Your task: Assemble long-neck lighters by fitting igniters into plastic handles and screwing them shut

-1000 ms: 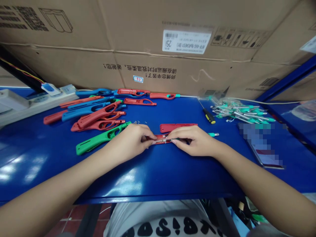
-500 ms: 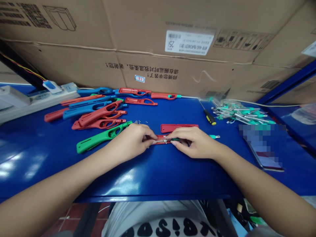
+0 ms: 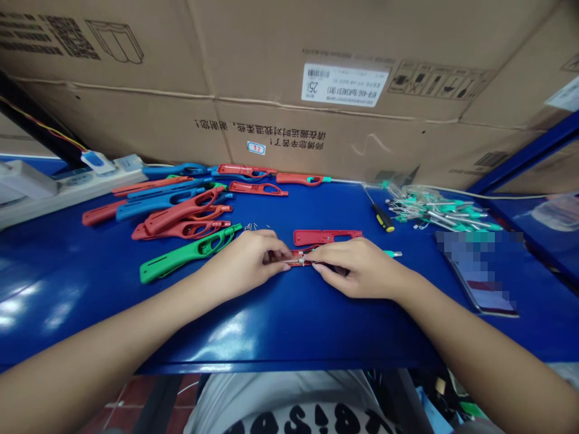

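A red lighter half-shell [image 3: 296,255] lies on the blue table with small metal and clear parts inside. My left hand [image 3: 253,262] grips its left end between thumb and fingers. My right hand [image 3: 357,265] is closed over its right part, the fingertips pinching at the parts in the middle. A metal tube tip with a green piece [image 3: 392,254] sticks out beyond my right hand. Just behind lies another red half-shell [image 3: 326,235]. The fingers hide much of the held shell's inside. Tiny screws [image 3: 254,227] lie behind my left hand.
Several red and blue lighter shells [image 3: 181,214] and a green one [image 3: 185,253] lie at the left, by a white power strip [image 3: 76,187]. At the back right are a screwdriver [image 3: 382,217] and a pile of metal tubes [image 3: 443,208]. A phone [image 3: 479,274] lies at right.
Both hands stay on the red half-shell. My right fingertips have shifted slightly left over the inner parts. The view has tilted a little.
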{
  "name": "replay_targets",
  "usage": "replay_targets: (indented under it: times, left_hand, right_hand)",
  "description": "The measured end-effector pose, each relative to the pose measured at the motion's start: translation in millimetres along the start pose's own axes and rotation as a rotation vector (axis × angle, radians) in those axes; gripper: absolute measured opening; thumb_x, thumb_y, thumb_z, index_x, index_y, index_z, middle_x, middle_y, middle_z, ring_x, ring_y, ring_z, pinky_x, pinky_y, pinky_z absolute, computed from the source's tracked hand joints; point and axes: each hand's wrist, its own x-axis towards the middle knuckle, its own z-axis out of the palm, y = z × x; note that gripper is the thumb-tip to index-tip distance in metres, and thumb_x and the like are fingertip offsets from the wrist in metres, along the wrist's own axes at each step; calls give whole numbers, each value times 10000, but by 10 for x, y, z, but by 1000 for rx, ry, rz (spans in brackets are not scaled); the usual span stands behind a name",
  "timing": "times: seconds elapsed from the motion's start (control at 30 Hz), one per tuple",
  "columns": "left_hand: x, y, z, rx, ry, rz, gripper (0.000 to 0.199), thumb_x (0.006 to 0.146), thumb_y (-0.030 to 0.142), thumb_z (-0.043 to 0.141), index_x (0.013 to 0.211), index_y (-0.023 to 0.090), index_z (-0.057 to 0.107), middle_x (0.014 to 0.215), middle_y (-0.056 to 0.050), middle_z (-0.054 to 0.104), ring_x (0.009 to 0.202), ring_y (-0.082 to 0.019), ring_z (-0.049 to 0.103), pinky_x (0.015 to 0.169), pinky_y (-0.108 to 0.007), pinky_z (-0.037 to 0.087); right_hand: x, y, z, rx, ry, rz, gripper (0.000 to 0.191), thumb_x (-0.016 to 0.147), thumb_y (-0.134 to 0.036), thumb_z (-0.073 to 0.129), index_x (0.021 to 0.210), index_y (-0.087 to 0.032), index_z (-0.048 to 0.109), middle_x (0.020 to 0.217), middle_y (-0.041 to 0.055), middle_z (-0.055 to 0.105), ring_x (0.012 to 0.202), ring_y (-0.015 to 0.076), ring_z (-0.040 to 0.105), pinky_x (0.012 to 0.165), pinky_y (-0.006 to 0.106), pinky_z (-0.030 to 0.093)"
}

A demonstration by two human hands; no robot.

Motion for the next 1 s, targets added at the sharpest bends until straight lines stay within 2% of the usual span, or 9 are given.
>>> replay_targets:
  times: [0.2,0.37,0.6,0.7,0.8,1.0]
  left_hand:
    - [22,-24,26,-97,5,-33,71,870,197,738,916,208,791,808,3,647,617,-93,547,586,-223,407]
    - [25,-31,33,-159,-8,-50,59,871,172,730,901,187,779,827,5,655,613,-85,550,582,-217,414]
    - [7,-7,34,-20,24,-6,99,883,204,726,940,235,801,801,2,644,655,-109,551,635,-243,419]
    - [-9,16,33,36,34,9,136,898,209,707,988,244,802,836,-9,662,688,-121,571,666,-256,434]
    - [-26,27,28,58,37,19,163,893,215,707,1025,246,797,854,-12,669,705,-131,592,679,-265,450]
    - [-32,5,33,88,13,61,189,956,218,623,1026,209,798,897,-43,691,779,-163,647,759,-307,498]
  right_hand:
    - [23,16,33,46,96,-32,253,959,-162,525,1104,-154,733,1093,62,780,904,180,755,775,277,570]
    - [18,13,24,84,79,-10,260,968,-169,517,1102,-177,740,1074,62,785,859,174,758,743,272,571]
    - [-9,-2,18,62,34,-12,256,967,-172,519,1114,-182,727,1051,48,785,877,175,748,766,277,561]
    - [-16,16,-21,45,53,2,252,960,-171,527,1136,-190,707,1073,49,769,902,170,726,784,280,543]
    - [-22,42,-108,20,71,50,191,950,-176,545,1057,-181,703,1015,61,741,880,169,683,773,286,512]
    - [-26,102,-227,74,-105,212,75,903,-184,628,965,-182,669,931,35,650,686,115,544,626,243,426]
